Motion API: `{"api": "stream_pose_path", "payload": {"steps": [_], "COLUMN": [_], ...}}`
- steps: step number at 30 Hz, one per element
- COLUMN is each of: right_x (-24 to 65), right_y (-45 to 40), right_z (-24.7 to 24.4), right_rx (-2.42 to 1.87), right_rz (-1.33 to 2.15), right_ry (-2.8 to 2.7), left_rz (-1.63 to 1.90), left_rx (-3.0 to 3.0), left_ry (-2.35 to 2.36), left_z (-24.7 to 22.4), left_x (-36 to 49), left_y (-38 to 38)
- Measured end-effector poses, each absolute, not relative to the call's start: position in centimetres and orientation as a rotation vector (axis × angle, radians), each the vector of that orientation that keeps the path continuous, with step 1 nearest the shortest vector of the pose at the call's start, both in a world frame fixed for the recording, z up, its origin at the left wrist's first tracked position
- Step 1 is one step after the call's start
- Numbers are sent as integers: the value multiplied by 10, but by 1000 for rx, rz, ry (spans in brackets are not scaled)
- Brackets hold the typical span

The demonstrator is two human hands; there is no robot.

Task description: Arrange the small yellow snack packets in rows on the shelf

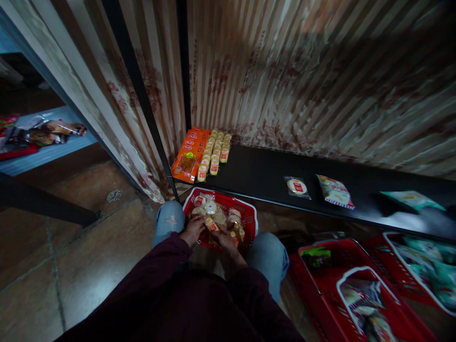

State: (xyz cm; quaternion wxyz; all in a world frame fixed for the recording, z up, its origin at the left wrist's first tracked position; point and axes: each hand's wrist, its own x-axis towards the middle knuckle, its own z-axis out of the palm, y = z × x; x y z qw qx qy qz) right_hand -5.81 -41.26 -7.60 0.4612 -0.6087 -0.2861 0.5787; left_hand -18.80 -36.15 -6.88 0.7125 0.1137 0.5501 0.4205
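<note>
Between my knees stands a red basket (251,213) with a white rim, holding round wrapped crackers (211,206) and small yellow packets. Over it, my left hand (194,229) and my right hand (227,239) are closed on a small yellow packet (211,224) with a red and white label, one hand at each end. On the black shelf (254,171) just beyond, rows of similar yellow packets (214,154) lie beside an orange snack bag (190,154) at the left end.
Farther right on the shelf lie a round wrapped cracker (297,186), a snack bag (335,192) and a green-white packet (413,199). More red baskets (342,285) with packets stand on the floor at right. A dark metal post (137,80) rises at the shelf's left end.
</note>
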Motion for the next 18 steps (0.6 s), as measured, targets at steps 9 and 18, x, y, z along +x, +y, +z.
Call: {"api": "stream_pose_path", "payload": {"steps": [9,18], "right_x": [-67,-68], "right_y": [-420,-419], "right_z": [-75,-87], "right_rx": [-1463,-1576], "right_rz": [1452,1392], "right_ry": [-690,-780], "left_rz": [790,769], "left_rx": [293,397], "left_ry": [1129,1188], "left_z": [-66,-74], "left_x": [-189,-191], "left_y": [-367,-372]}}
